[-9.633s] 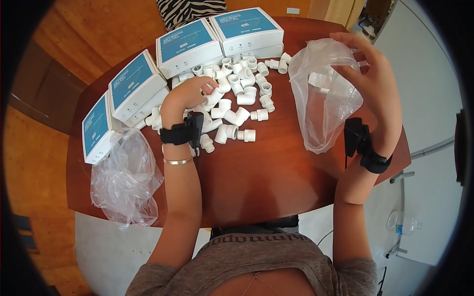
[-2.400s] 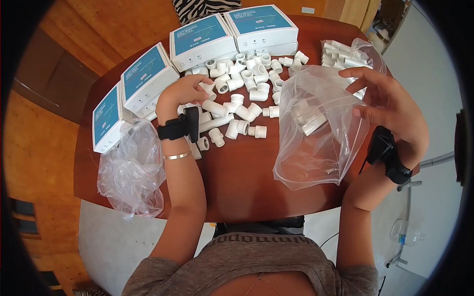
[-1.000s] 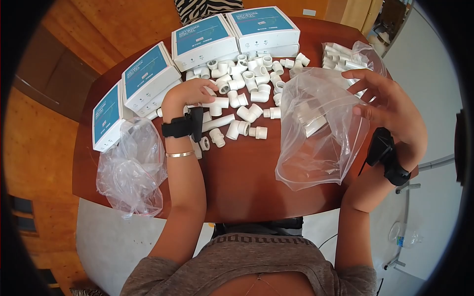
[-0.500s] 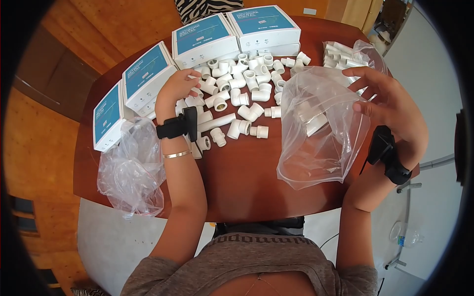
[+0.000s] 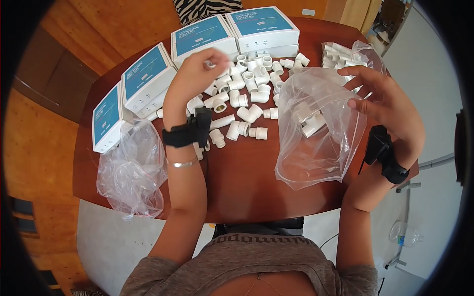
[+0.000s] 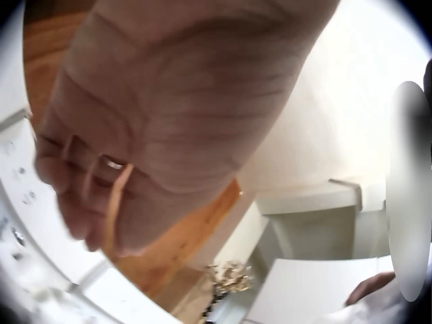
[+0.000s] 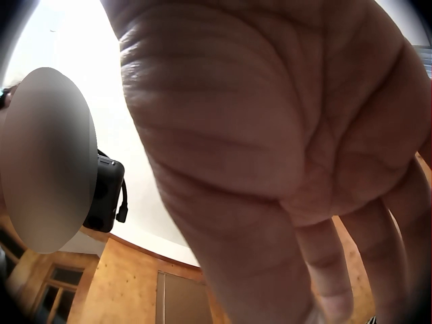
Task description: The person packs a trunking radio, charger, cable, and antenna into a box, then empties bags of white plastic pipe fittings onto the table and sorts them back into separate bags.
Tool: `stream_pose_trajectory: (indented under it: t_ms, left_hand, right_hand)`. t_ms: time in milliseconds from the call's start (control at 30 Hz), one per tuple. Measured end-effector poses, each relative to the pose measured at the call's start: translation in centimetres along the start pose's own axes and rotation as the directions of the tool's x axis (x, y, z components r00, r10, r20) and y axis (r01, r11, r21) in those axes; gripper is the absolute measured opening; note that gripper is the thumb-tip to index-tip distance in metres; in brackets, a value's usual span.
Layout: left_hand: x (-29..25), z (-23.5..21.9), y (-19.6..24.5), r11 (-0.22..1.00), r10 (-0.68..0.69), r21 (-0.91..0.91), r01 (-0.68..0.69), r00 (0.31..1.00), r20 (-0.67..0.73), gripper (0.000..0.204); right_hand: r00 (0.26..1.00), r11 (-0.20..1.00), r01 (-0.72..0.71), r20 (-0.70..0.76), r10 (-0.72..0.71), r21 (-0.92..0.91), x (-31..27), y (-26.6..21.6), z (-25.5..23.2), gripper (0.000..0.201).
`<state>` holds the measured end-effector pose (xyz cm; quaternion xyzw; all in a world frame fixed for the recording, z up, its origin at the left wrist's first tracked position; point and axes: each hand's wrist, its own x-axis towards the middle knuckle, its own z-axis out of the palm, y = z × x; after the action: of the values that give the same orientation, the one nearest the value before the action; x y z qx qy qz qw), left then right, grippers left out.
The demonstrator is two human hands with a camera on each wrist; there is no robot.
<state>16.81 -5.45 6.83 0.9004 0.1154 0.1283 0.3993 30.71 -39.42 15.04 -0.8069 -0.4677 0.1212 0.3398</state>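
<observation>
Over the upper left of the white pipe fittings [image 5: 249, 113], the left hand [image 5: 195, 74] hovers with its fingers loosely bent. Its fingertips are blurred, and no held fitting shows there. In the left wrist view the left hand [image 6: 162, 128] has bent fingers and a bare palm. The right hand [image 5: 390, 103] has its thumb and fingers spread apart at the mouth of a clear plastic bag [image 5: 316, 163], touching its rim. Some white fittings [image 5: 313, 126] lie inside that bag. The right wrist view shows the right palm [image 7: 270, 135] with long extended fingers; the bag is not seen there.
White-and-blue boxes [image 5: 205, 37] line the back and left of the brown table [image 5: 256, 182]. A crumpled clear bag [image 5: 131, 172] lies at the left edge. Another bag holding white pieces [image 5: 338, 54] lies at the back right, behind the right hand.
The left hand has moved up and to the right over the fittings. A fitting near its fingers has turned and shifted since a second ago. The right hand has barely moved.
</observation>
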Motion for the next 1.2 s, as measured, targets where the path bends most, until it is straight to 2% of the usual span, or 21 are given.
stream_pose_trajectory:
  t_ms: [33, 67, 100, 167, 233, 300, 333, 400, 433, 500, 533, 600, 700, 767, 800, 900, 967, 1033, 1100, 1167, 1200]
  left_hand:
    - [-0.6, -0.1, 3.4, 0.969, 0.195, -0.159, -0.186, 0.980, 0.039, 0.020]
    - [-1.8, -0.2, 6.3, 0.932, 0.241, -0.337, -0.134, 0.924, 0.297, 0.019]
    - [-3.0, 0.3, 8.2, 0.873, 0.317, -0.486, -0.032, 0.795, 0.517, 0.018]
    - [-3.2, 4.1, 10.2, 0.775, 0.604, -0.593, -0.219, 0.531, 0.594, 0.022]
    - [-3.1, 8.1, 11.2, 0.849, 0.512, -0.205, -0.488, 0.657, 0.553, 0.018]
    - [-3.2, 14.2, 8.4, 0.780, 0.527, 0.283, -0.559, 0.829, 0.185, 0.020]
    - [-3.1, 15.8, 8.0, 0.782, 0.527, 0.286, -0.554, 0.832, 0.172, 0.020]
    - [-2.7, 17.8, 7.6, 0.944, 0.287, 0.117, -0.308, 0.944, 0.165, 0.009]
    - [-2.3, 18.4, 7.3, 0.956, 0.291, 0.016, -0.294, 0.952, 0.092, 0.009]
    - [-2.0, 19.7, 6.7, 0.906, 0.378, -0.168, -0.388, 0.921, -0.091, 0.011]
    - [-1.7, 20.0, 6.5, 0.860, 0.425, -0.226, -0.458, 0.887, -0.178, 0.013]
    - [-1.3, 20.5, 6.1, 0.791, 0.478, -0.267, -0.550, 0.829, -0.291, 0.017]
    - [-0.9, 20.6, 5.4, 0.821, 0.488, -0.199, -0.535, 0.839, -0.242, 0.025]
    - [-1.1, 19.3, 5.5, 0.919, 0.395, -0.012, -0.395, 0.917, 0.051, 0.024]
    - [-1.2, 18.6, 5.7, 0.934, 0.208, 0.215, -0.285, 0.925, 0.318, 0.024]
    - [-1.2, 17.7, 6.3, 0.962, 0.085, 0.217, -0.165, 0.938, 0.336, 0.024]
    - [-1.1, 16.9, 6.5, 0.955, 0.112, 0.218, -0.201, 0.926, 0.362, 0.024]
    - [-0.9, 16.4, 6.4, 0.946, 0.144, 0.216, -0.242, 0.910, 0.389, 0.023]
    - [-0.6, 16.3, 6.0, 0.857, 0.284, 0.293, -0.424, 0.863, 0.418, 0.028]
    - [-1.5, 14.9, 7.7, 0.867, 0.365, 0.210, -0.452, 0.863, 0.349, 0.029]
    - [-2.2, 13.8, 8.8, 0.867, 0.433, 0.130, -0.480, 0.857, 0.278, 0.030]
  right_hand:
    - [0.999, 0.999, 0.035, 0.008, -0.035, -0.015, 0.2, 0.1, 0.0, 0.041]
    - [0.997, 0.997, 0.071, 0.018, -0.070, -0.030, 0.3, 0.1, 0.1, 0.040]
    - [0.997, 0.997, 0.072, 0.020, -0.071, -0.031, 0.4, -0.1, 0.1, 0.040]
    - [0.996, 0.998, 0.065, 0.063, -0.065, 0.003, 0.7, -0.6, 0.1, 0.038]
    - [0.990, 0.992, 0.113, 0.075, -0.117, 0.052, 0.7, -0.4, 0.5, 0.039]
    - [0.982, 0.982, 0.162, 0.086, -0.171, 0.096, 0.7, -0.6, 0.9, 0.040]
    - [0.977, 0.980, 0.161, 0.125, -0.175, 0.117, 0.6, -0.7, 1.1, 0.042]
    - [0.965, 0.979, 0.168, 0.182, -0.188, 0.118, 0.6, -1.5, 1.2, 0.046]
    - [0.963, 0.978, 0.172, 0.187, -0.191, 0.114, 0.8, -1.6, 1.4, 0.046]
    - [0.922, 0.961, 0.248, 0.275, -0.274, 0.126, 1.1, -1.8, 1.8, 0.049]
    - [0.926, 0.989, 0.079, 0.358, -0.120, 0.126, 1.3, -2.4, 1.6, 0.053]
    - [0.925, 0.995, 0.057, 0.372, -0.081, 0.076, 2.3, -1.9, 1.8, 0.057]
    - [0.941, 0.992, 0.122, 0.313, -0.127, 0.035, 4.9, 2.8, 3.3, 0.061]
    - [0.941, 0.996, 0.089, 0.327, -0.090, 0.019, 7.2, 5.4, 4.2, 0.066]
    - [0.939, 0.995, 0.094, 0.331, -0.093, 0.014, 8.2, 7.3, 5.0, 0.066]
    - [0.925, 1.000, 0.008, 0.380, -0.012, 0.011, 9.8, 9.2, 6.3, 0.073]
    - [0.810, 0.933, -0.354, 0.480, 0.337, -0.059, 10.0, 7.2, 6.5, 0.075]
    - [0.796, 0.925, -0.380, 0.516, 0.315, 0.023, 10.3, 10.0, 7.0, 0.080]
    - [0.798, 0.887, -0.433, 0.526, 0.295, 0.159, 10.0, 11.1, 7.0, 0.083]
    - [0.759, 0.883, -0.467, 0.535, 0.371, 0.050, 9.7, 10.1, 6.6, 0.081]
    - [0.735, 0.905, -0.421, 0.608, 0.298, 0.066, 10.1, 12.2, 7.2, 0.086]
